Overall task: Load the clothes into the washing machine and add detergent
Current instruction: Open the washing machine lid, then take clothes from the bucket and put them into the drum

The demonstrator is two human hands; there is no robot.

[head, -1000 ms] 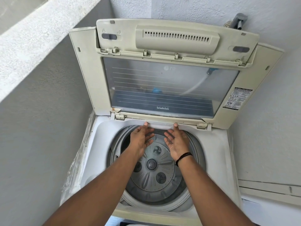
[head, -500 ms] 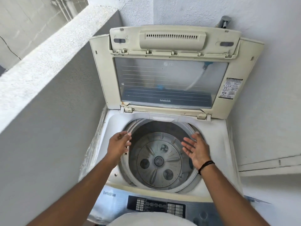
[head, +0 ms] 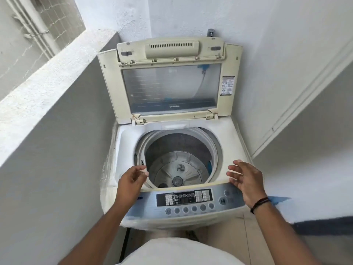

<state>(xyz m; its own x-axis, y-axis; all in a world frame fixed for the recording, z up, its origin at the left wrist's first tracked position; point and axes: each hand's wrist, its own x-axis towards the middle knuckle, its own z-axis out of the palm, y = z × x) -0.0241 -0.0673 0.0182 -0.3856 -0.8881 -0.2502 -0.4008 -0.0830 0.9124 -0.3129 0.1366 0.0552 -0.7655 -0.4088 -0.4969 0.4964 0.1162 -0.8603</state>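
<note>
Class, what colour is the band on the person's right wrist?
Black. The wristband shows clearly in the head view, just behind the right hand.

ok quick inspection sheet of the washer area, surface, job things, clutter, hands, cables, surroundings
surface: washing machine top, control panel at front
job's things: lid propped open; drum empty; no clothes or detergent seen
clutter: nothing seen
grippers: left hand and right hand hover over the front rim, fingers relaxed, holding nothing
cables: blue hose behind the lid glass
surroundings: white walls, low ledge on the left, tap above
</note>
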